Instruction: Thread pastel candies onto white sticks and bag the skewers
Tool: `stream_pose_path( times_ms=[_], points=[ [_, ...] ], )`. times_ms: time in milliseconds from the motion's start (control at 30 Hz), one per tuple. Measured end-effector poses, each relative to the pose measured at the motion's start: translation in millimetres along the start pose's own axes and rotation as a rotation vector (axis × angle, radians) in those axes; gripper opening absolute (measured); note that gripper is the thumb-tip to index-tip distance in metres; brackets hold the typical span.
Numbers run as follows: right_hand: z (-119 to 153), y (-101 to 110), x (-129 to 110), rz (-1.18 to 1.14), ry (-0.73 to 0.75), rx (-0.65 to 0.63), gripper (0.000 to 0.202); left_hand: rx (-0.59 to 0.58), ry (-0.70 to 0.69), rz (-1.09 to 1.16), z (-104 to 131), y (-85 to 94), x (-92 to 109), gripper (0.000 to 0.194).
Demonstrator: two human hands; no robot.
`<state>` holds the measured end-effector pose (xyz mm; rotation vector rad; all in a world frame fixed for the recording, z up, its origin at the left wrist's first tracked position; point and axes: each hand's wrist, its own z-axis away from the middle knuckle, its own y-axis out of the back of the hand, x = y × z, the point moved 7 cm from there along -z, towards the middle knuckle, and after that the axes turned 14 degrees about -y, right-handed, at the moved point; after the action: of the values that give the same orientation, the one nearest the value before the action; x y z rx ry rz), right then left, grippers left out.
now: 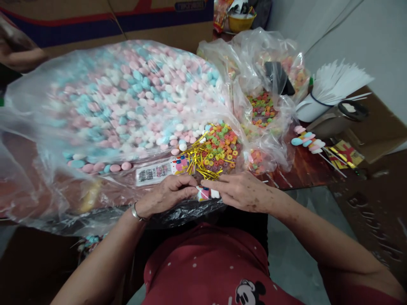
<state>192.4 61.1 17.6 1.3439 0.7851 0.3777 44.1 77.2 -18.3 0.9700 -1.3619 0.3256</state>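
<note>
My left hand (170, 192) pinches the left end of a small printed wrapper (203, 193) at the table's front edge. My right hand (243, 190) is at the wrapper's right side, its fingers closed over white candy pieces (215, 193) there. Gold twist ties (199, 159) lie just beyond my fingers, partly on a pile of colourful ring candies (222, 146). A stack of flat printed wrappers (155, 173) rests beyond my left hand. Behind it spreads a large clear bag (127, 106) of pink, blue and white candies.
Clear bags (270, 55) of ring candies stand at the back right with a dark phone (279, 78) on them. Farther right are a white mug (313, 106) of white sticks, a lidded jar (337, 118) and candy skewers (308, 140). Another person's hand (23, 55) shows at upper left.
</note>
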Motion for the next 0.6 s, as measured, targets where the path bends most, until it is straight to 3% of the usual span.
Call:
stream_pose_path(
  times_ms=[100, 167, 233, 333, 400, 433, 467, 500, 600],
  points=[
    [2.0, -1.1, 2.6, -0.045, -0.022, 0.003, 0.040, -0.046, 0.005, 0.030, -4.5, 0.6, 4.1, 0.023],
    [4.1, 1.7, 8.0, -0.134, -0.067, 0.056, 0.039, 0.038, 0.017, 0.040, -6.7, 13.6, 6.1, 0.020],
    [7.3, 6.7, 14.2, -0.265, -0.107, 0.143, 0.040, 0.295, 0.021, 0.035, -4.6, 40.1, 7.8, 0.020],
    [12.5, 13.3, 23.0, -0.462, -0.176, 0.293, 0.039, 0.911, -0.038, -0.008, 20.3, 81.5, 12.9, 0.016],
    [14.5, 15.0, 26.1, -0.561, -0.226, 0.386, 0.037, 1.288, -0.102, 0.035, 44.9, 85.4, 13.3, 0.012],
    [14.6, 14.6, 25.9, -0.594, -0.242, 0.422, 0.036, 1.407, -0.123, 0.107, 53.1, 78.8, 10.4, 0.010],
    [14.2, 13.8, 24.6, -0.616, -0.252, 0.460, 0.036, 1.460, -0.117, 0.212, 56.1, 67.9, 5.3, 0.010],
    [13.3, 12.4, 22.2, -0.625, -0.255, 0.492, 0.035, 1.430, -0.096, 0.347, 52.3, 53.8, -0.7, 0.014],
    [7.3, 5.0, 11.2, -0.560, -0.267, 0.557, 0.036, 1.151, -0.034, 0.805, 22.5, 5.5, -10.5, 0.038]
  ],
)
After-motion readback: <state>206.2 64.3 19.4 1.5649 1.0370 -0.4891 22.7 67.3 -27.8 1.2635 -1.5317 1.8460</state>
